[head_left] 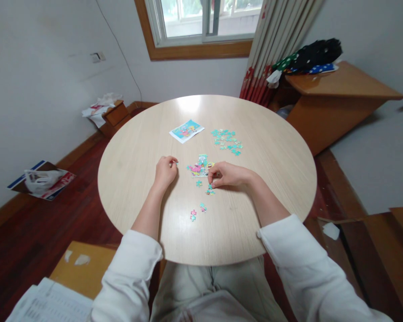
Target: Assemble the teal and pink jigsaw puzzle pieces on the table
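Note:
A partly joined jigsaw puzzle [202,169] with pink, white and yellow cartoon figures lies mid-table. My right hand [229,173] reaches over its right edge, thumb and finger pinched on a teal puzzle piece [210,186] just below it. To the left of the puzzle, my left hand [166,171] is closed, with a small pale-blue puzzle piece [177,163] showing at its fingertips. Loose nearby are a teal-and-yellow piece [199,183], a brownish-teal piece [210,192], and two pink-and-teal pieces, one upper [203,207] and one lower [193,215].
The round wooden table [130,179] also bears a printed reference picture [187,130] and a spread of several teal pieces [226,141] farther back. A wooden desk [342,82] with cloths stands at the right. Papers [50,304] rest on a box at lower left.

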Demonstrator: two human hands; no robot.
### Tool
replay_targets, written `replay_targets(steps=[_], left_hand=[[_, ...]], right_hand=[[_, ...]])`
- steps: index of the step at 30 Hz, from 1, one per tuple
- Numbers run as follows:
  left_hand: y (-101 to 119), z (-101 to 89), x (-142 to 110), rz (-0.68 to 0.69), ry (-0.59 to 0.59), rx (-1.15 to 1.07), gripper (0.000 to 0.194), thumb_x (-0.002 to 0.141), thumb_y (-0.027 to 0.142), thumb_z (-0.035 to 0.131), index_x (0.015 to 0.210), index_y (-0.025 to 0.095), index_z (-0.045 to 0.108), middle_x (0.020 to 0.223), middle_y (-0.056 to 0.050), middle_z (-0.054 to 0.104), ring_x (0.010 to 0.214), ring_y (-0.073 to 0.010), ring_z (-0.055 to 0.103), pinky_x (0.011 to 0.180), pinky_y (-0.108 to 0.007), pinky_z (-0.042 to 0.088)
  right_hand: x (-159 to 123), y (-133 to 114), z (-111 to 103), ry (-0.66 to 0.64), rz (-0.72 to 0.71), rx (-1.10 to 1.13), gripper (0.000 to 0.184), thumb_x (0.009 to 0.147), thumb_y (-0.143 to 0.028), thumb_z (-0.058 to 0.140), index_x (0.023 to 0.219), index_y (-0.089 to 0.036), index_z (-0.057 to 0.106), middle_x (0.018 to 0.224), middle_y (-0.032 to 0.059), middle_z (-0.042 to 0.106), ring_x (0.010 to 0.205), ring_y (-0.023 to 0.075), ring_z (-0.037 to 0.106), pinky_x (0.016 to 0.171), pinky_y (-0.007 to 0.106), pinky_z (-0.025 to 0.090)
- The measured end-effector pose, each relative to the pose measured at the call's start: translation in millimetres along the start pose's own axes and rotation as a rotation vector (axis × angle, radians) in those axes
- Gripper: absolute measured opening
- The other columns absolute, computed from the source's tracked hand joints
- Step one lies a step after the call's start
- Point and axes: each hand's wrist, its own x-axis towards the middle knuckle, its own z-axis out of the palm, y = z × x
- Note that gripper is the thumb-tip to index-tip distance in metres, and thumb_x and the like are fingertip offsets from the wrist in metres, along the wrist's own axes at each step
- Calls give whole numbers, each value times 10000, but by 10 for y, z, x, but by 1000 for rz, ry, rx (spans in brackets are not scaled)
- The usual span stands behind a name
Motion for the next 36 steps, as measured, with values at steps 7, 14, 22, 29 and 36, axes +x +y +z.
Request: replay_targets(steps=[7,14,22,29,36], left_hand=[[100,22,-44,88,-15,-70,197,812,175,515,906,167,688,919,-74,590,896,-190,570,867,-341,459],[217,73,-142,373,-197,-66,335,795,74,458,952,200,726,982,-72,557,986,-187,512,950,-370,412],[210,100,-158,429,-284,-9,378,813,97,455,1031,247,724,1000,-77,564,979,-203,500,955,-413,407],[250,56,-161,435,-344,-33,376,796,67,461,971,248,740,975,-64,577,970,-196,505,949,-388,418],[290,21,-190,439,-400,-34,361,793,74,464,953,235,745,926,-63,557,919,-188,506,908,-366,430]], right_hand=[[36,-4,90,200,30,267,128,652,-272,693,674,-154,650,622,-1,610,597,115,544,568,250,420],[242,115,144,628,31,398,207,667,-316,701,782,-146,677,718,39,663,644,139,595,633,304,492],[338,232,140,755,36,364,163,680,-260,674,800,-161,726,800,62,717,729,168,635,713,331,515],[355,235,162,800,44,259,156,691,-256,655,786,-154,726,797,66,719,722,171,637,690,314,510],[359,170,234,766,66,150,176,721,-205,591,818,-151,727,800,62,716,705,167,623,681,309,495]])
